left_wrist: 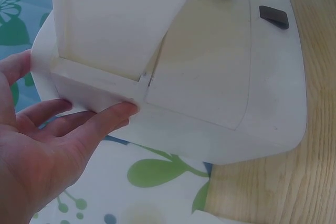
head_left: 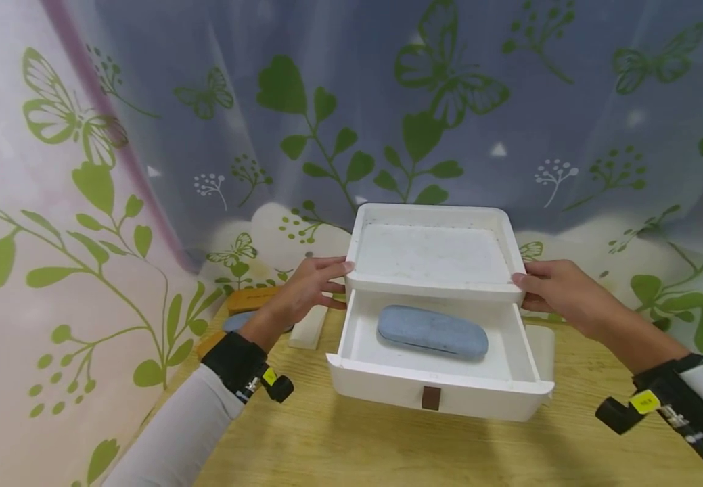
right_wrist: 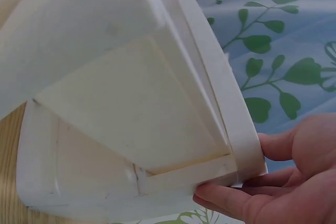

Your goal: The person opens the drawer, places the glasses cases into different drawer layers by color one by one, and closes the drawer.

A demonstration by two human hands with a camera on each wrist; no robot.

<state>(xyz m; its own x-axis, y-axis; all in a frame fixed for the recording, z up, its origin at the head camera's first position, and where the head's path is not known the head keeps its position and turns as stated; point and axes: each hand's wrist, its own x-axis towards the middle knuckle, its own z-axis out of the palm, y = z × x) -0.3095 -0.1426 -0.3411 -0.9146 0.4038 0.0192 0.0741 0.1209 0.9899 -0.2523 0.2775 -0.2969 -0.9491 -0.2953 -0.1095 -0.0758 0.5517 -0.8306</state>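
Observation:
A white drawer organizer point(head_left: 436, 250) with a shallow tray top stands in the middle of the head view, its top drawer point(head_left: 381, 385) pulled out. In that drawer lies a blue glasses case point(head_left: 432, 331). My left hand point(head_left: 310, 291) holds the organizer's left side, thumb at the top rim. On the opposite side my right hand point(head_left: 561, 294) grips it, thumb at the rim's corner and fingers along the wall. Below the open drawer, brown pull tabs point(left_wrist: 274, 17) show on further drawers in the left wrist view.
At the left, partly behind my left arm, lie an orange case point(head_left: 250, 297), a blue item point(head_left: 238, 321) and a white box point(head_left: 308, 328). A cream-coloured object point(head_left: 541, 348) sits right of the drawer. The wooden table point(head_left: 388, 453) meets a leaf-patterned curtain point(head_left: 351, 108).

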